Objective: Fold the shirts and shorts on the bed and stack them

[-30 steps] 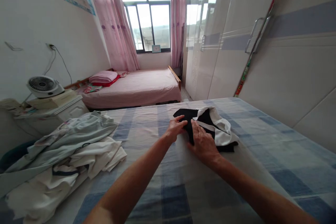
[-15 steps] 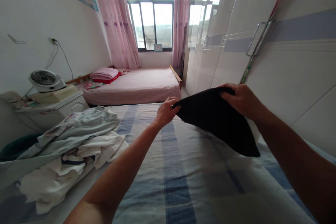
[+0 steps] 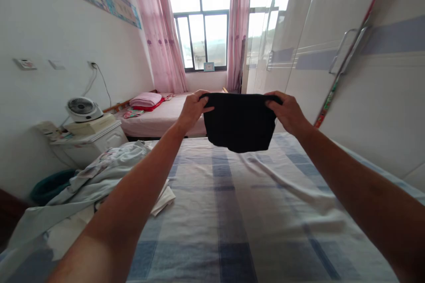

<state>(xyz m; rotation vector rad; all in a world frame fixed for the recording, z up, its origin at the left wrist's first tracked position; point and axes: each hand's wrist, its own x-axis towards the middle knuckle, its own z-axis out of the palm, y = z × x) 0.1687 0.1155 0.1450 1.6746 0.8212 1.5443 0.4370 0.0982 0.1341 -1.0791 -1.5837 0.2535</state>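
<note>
A black garment (image 3: 239,123), which looks like a pair of shorts, hangs stretched between my two hands above the bed. My left hand (image 3: 194,110) pinches its upper left corner, and my right hand (image 3: 288,111) grips the upper right corner. The top edge is pulled nearly straight and level, while the lower edge hangs free and uneven. Beneath it spreads a blue and white checked bedsheet (image 3: 199,230) with a few wrinkles. A heap of pale clothes (image 3: 109,163) lies on the left of the bed, partly hidden behind my left forearm.
A small fan (image 3: 83,108) stands on a box on the white bedside cabinet (image 3: 99,139) at left. Beyond is a second bed (image 3: 156,119) with pink bedding, below the window. A glossy white wardrobe (image 3: 308,53) lines the right side. A dark green basin (image 3: 53,185) sits beside the clothes.
Both hands have raised the black garment and brought it left, so it now hangs upright instead of slanting to the right. The view has tilted up and turned slightly left.
</note>
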